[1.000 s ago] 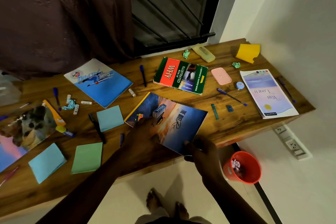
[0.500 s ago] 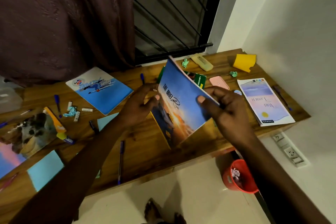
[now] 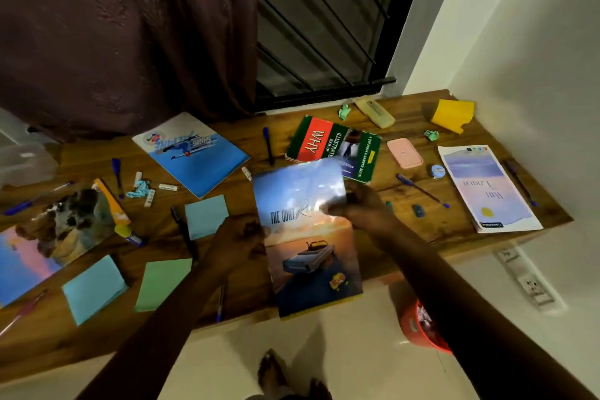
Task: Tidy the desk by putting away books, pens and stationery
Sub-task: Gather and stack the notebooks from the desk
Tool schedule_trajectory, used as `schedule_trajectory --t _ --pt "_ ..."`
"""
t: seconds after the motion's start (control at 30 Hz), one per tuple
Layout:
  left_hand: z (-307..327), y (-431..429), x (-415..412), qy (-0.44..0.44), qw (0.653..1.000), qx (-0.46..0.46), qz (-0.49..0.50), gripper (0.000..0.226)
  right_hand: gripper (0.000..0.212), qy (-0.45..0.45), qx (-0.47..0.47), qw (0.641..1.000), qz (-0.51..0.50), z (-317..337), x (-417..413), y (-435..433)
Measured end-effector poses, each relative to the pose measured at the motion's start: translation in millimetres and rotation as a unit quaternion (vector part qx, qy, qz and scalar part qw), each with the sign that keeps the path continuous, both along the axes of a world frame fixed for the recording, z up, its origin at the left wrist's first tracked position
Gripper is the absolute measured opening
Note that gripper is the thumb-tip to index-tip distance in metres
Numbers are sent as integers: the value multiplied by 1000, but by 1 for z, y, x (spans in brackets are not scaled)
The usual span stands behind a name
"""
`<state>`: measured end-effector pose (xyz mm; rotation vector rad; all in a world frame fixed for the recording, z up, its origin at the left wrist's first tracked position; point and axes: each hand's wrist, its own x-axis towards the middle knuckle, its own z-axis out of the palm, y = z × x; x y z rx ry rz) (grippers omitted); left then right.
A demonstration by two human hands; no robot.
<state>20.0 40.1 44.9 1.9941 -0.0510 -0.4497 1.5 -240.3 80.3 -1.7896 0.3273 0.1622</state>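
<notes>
- Both hands are holding the sunset book (image 3: pixel 308 237) above the tabletop (image 3: pixel 406 227) front edge: left hand (image 3: pixel 237 240) fingers gripping its left edge, right hand (image 3: pixel 363 208) fingers pinching its right edge.
- Task is looking barely begun: WHY book (image 3: pixel 331 146), blue notebook (image 3: pixel 194 153), journal (image 3: pixel 483 188), pens (image 3: pixel 268 144), sticky pads (image 3: pixel 206 216) all lying scattered.

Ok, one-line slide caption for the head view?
Both hands, left and right, hold a sunset-cover book above a cluttered wooden desk.

Wooden desk (image 3: pixel 406 230) w/ books, pens, sticky pads, erasers scattered on top.
</notes>
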Motion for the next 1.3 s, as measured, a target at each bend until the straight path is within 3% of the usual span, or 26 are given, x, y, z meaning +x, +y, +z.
schedule_trajectory --t 0.07,0.13,0.23,0.37,0.53,0.67,0.83,1.0,1.13,1.3 --pt "-12 4 4 6 998 50 37 31 59 14 -101 994 43 -28 5 12" --pt "-14 5 6 -2 992 110 64 18 71 28 -163 984 66 -43 9 22" --pt "-18 5 12 -21 977 205 61 15 78 11 -246 966 82 -60 15 37" --pt "-18 3 22 -42 963 268 -1 37 68 8 -300 952 65 -74 19 50" --pt "-19 -2 27 -37 949 311 -27 55 82 10 -329 942 70 -79 24 56" --pt "-21 2 23 -50 936 346 -47 60 75 10 -334 940 61 -82 23 61" --pt "-13 -9 22 -97 955 276 -42 51 56 -8 -330 942 57 -75 19 55" --pt "-1 -41 16 -121 972 190 -62 38 27 -44 -239 970 -6 -54 1 43" --pt "11 -85 13 -143 974 146 -94 22 26 -57 -179 981 -48 -38 -14 11" --pt "13 -156 18 -150 970 125 -141 31 19 -75 -141 979 -128 -24 -36 -54"
